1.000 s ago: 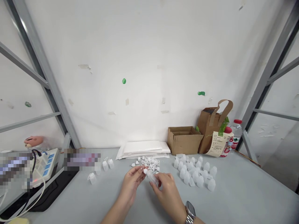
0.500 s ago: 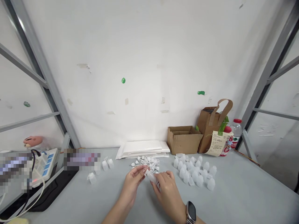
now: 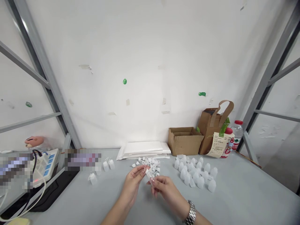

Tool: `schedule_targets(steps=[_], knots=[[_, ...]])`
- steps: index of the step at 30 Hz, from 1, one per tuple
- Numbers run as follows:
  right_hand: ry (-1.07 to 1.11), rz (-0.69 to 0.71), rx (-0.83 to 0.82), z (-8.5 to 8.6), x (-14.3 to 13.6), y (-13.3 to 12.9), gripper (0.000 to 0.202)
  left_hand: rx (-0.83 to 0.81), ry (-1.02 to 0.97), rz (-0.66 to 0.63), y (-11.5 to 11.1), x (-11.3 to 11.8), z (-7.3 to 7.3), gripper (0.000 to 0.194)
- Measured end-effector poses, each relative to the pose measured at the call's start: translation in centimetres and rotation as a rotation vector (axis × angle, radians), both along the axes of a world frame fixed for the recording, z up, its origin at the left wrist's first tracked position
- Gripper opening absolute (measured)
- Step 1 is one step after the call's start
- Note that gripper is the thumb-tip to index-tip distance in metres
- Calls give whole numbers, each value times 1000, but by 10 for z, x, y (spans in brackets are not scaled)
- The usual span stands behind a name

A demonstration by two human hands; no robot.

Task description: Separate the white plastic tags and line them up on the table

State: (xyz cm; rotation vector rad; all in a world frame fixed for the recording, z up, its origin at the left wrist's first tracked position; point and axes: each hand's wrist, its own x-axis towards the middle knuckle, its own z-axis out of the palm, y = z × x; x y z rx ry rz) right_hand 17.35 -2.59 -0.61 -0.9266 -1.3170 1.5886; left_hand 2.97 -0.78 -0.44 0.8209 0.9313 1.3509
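Between my hands is a small translucent plastic bottle (image 3: 149, 176), tilted, with its white-capped end toward my left. My left hand (image 3: 133, 181) pinches the white cap (image 3: 147, 170) at that end, its fingertips partly hiding it. Lower on the bottle, my right hand (image 3: 165, 187) grips the body between thumb and fingers. Just behind the hands lies a pile of white caps with loop straps (image 3: 153, 163). To the right stand and lie several uncapped translucent bottles (image 3: 200, 182). A few bottles with caps and loops (image 3: 93, 178) are at the left.
White padded envelopes (image 3: 145, 147) lie against the wall. An open cardboard box (image 3: 185, 145), a brown paper bag (image 3: 207, 131) and a red-capped bottle (image 3: 237, 131) stand at the back right. A power strip (image 3: 50, 165) with cables and a black flat panel (image 3: 56, 189) occupy the left.
My right hand has turned its wrist and shifted its grip on the bottle, so the watch face no longer shows. My left hand stays at the cap end.
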Motion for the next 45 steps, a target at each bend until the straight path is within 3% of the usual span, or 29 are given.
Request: schedule_targets(steps=[3, 9, 15, 17, 22, 25, 30, 33, 39, 42, 45], knots=[[195, 75, -115, 0, 1, 3, 40, 50, 60, -7, 0, -2, 4, 29], [287, 145, -243, -5, 2, 5, 42, 121, 185, -55, 2, -7, 6, 25], [393, 236, -417, -8, 3, 7, 42, 151, 158, -108, 4, -8, 2, 22], [353, 183, -391, -10, 2, 8, 44, 145, 153, -71, 4, -6, 1, 22], [99, -100, -182, -13, -3, 9, 50, 130, 171, 25, 5, -3, -4, 23], [1, -150, -117, -11, -4, 10, 53, 99, 162, 27, 6, -3, -5, 25], [-57, -163, -65, -7, -2, 10, 49, 6, 94, -10, 4, -3, -1, 32], [-100, -195, -8, -9, -2, 10, 46, -31, 153, -26, 3, -4, 1, 32], [-114, -222, 14, -15, -3, 8, 45, 26, 242, 22, 3, -5, 0, 30], [18, -133, -89, -14, -2, 8, 44, 58, 232, -36, 4, -6, -1, 28], [245, 16, -302, -15, 0, 8, 42, 75, 205, -113, 6, -7, -2, 26]])
